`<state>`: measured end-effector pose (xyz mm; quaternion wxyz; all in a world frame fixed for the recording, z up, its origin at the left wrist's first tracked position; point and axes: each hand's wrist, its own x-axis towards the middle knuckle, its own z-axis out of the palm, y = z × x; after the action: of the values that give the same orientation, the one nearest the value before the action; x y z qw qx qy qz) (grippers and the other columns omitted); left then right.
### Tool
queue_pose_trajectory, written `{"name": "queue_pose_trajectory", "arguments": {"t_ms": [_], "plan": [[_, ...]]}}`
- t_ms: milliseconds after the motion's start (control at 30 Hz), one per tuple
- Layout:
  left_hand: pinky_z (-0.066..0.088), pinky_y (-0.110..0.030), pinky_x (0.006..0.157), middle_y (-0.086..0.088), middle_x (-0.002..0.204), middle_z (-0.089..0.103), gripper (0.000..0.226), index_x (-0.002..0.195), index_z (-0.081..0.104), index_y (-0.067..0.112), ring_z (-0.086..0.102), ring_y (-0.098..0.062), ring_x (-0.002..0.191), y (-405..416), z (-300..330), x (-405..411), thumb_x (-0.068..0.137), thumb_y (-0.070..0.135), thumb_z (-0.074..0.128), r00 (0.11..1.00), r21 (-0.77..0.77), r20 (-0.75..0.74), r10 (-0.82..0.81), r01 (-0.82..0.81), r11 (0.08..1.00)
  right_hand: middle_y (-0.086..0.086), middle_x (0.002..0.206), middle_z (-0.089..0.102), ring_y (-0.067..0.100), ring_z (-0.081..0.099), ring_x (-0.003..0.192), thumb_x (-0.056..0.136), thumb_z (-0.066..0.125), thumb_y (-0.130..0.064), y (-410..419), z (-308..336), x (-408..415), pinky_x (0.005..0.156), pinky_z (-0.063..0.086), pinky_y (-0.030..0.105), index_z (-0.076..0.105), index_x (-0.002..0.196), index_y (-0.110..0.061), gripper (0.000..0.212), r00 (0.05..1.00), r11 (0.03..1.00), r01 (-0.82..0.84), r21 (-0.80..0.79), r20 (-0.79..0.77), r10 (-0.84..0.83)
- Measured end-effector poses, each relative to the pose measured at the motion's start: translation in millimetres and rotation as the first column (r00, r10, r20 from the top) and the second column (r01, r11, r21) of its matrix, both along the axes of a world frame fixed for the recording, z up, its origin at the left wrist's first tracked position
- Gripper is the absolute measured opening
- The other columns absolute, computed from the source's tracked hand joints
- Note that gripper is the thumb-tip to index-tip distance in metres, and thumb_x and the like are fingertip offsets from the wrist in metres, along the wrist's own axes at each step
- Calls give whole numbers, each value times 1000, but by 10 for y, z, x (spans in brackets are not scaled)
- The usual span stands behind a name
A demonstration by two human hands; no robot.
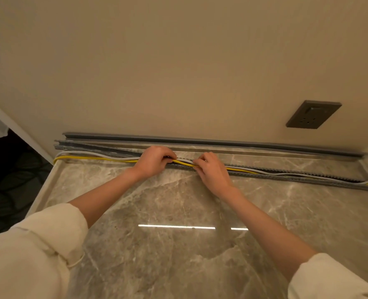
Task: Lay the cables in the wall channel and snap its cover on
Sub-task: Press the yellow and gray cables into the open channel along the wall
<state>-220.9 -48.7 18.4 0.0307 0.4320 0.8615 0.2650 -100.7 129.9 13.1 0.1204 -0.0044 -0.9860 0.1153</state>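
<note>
A long grey slotted channel (297, 176) lies on the marble counter (178, 244) near the wall, running left to right. A yellow cable (92, 158) and a white-grey cable (88, 153) run along it; both lie outside the channel at the left and inside it toward the right. My left hand (154, 160) and my right hand (211, 170) are side by side at the channel's middle, fingers pinched on the cables. The grey cover strip (221, 143) lies separately along the foot of the wall, behind the channel.
A dark grey wall socket (313, 114) sits on the beige wall at the upper right. The counter's left edge (42, 190) drops to a dark area. A side wall closes the counter at the far right.
</note>
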Motion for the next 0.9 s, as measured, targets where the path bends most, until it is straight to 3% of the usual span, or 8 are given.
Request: {"name": "queue_pose_trajectory", "arguments": {"t_ms": [200,400,500,600,700,900], "plan": [[50,-35,90,-5,102,73,19,99,73,10,66,-19,96,8,-5,-16,84,5,64,994,4,92,58,-58,998,7,97,61,23,55,96,90,57,-13,-5,38,-215,75,46,35,69,96,-10,13,992,986,87,-141,108,-72],[52,-32,84,-4,97,74,18,93,73,11,66,-16,90,116,-9,-90,82,1,64,973,-52,187,135,-127,991,9,103,57,26,52,101,90,54,-9,3,89,-324,74,46,36,60,96,-9,9,975,998,53,-20,218,-47],[52,-27,78,-3,92,74,12,90,73,13,64,-11,81,125,35,-158,79,9,70,965,-88,241,104,-85,993,15,112,51,30,46,107,84,52,2,-44,68,-355,78,42,34,53,107,-3,24,964,993,2,116,264,-32],[46,-22,72,-1,89,71,12,87,70,15,62,-10,79,146,18,-179,77,9,73,954,-83,282,99,-78,993,17,113,50,31,44,105,79,51,3,-45,29,-294,85,41,36,48,110,-1,31,972,985,-33,170,235,-8],[54,-30,77,-5,87,71,15,84,68,10,66,-17,82,178,-9,-189,73,4,76,930,-44,333,155,-149,988,16,111,52,29,45,99,82,50,3,-30,-17,-228,86,42,36,49,108,-2,27,983,982,-47,183,181,13],[55,-31,74,-1,77,71,8,77,72,13,65,-12,74,54,-22,-194,72,12,78,944,3,299,143,-151,989,7,98,60,25,52,95,90,55,-10,-57,56,-263,80,44,35,63,91,-11,9,984,995,89,-53,156,-80]]}}
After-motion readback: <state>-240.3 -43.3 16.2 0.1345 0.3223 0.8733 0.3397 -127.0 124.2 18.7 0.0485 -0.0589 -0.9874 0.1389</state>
